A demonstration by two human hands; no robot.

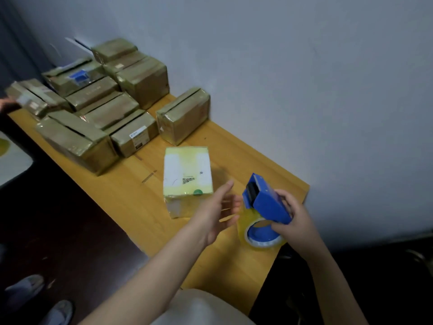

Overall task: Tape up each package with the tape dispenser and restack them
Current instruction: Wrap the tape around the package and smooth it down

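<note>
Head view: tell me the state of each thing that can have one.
tape dispenser, gripped by the right hand, roll fitted.
left hand, open, holding nothing, beside the dispenser.
white package, on the table, label up, untouched.
brown packages, grouped and partly stacked at the far end.

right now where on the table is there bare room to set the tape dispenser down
Bare table left of the pale box, out to the edge, and at the near end. The far end is crowded with brown packages.
</note>
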